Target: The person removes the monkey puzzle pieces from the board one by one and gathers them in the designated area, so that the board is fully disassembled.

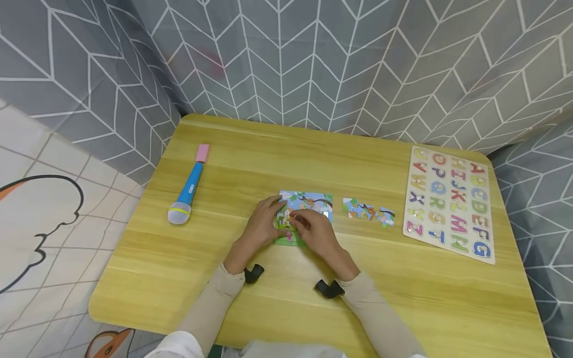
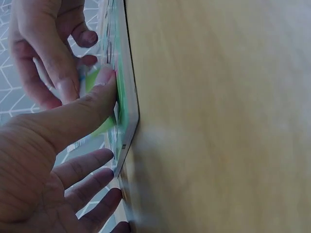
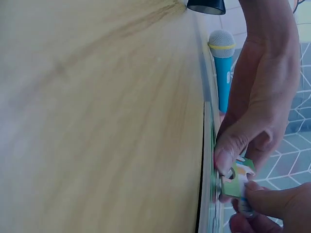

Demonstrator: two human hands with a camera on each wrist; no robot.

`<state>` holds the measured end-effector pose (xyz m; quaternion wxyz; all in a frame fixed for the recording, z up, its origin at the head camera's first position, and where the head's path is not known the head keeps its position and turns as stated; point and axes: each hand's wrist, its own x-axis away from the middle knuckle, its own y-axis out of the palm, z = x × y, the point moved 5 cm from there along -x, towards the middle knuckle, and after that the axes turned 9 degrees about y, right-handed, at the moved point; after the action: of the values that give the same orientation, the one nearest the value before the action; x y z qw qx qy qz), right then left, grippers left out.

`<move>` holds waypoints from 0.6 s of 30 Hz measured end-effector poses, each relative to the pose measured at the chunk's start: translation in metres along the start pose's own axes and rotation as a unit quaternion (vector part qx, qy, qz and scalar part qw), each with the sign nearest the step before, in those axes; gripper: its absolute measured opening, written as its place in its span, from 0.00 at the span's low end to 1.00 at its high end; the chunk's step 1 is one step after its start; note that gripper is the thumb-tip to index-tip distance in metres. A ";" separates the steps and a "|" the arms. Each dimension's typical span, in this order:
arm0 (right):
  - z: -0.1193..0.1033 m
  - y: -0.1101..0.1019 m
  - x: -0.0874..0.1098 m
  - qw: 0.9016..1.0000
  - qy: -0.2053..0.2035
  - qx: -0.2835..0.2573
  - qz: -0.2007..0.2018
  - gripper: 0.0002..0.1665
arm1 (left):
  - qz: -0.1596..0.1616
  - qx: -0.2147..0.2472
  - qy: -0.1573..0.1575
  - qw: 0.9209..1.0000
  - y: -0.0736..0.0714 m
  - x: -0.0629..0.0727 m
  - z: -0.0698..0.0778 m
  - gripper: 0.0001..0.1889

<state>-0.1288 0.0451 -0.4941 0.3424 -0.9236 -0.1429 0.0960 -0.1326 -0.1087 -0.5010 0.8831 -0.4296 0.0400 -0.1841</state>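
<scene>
A flat jigsaw puzzle board (image 1: 323, 200) with a blue and green picture lies on the table in the head view. My left hand (image 1: 261, 221) rests at its left side. In the left wrist view, the left thumb (image 2: 95, 104) presses on the board's face while the other fingers (image 2: 87, 167) extend loosely by its edge. Over the middle of the board, my right hand (image 1: 320, 236) pinches a small puzzle piece (image 3: 232, 188), seen tilted up from the board in the right wrist view. Its far side is hidden by fingers.
Several joined or touching puzzle pieces (image 1: 368, 213) lie right of the board. Farther right is an alphabet board (image 1: 447, 204) with coloured letters. A blue toy microphone (image 1: 190, 186) and a pink block (image 1: 203, 153) lie at the left. Patterned curtains (image 1: 286, 64) hang behind the table (image 1: 380, 308).
</scene>
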 end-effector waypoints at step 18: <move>0.043 -0.056 0.023 0.984 0.135 -0.099 0.061 0.14 | -0.005 0.023 0.001 1.000 -0.001 0.001 -0.002 0.48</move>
<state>-0.1305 0.1194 -0.4907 0.2591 -0.9644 -0.0476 -0.0235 -0.1327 -0.1106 -0.5017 0.8917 -0.4095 0.0348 -0.1899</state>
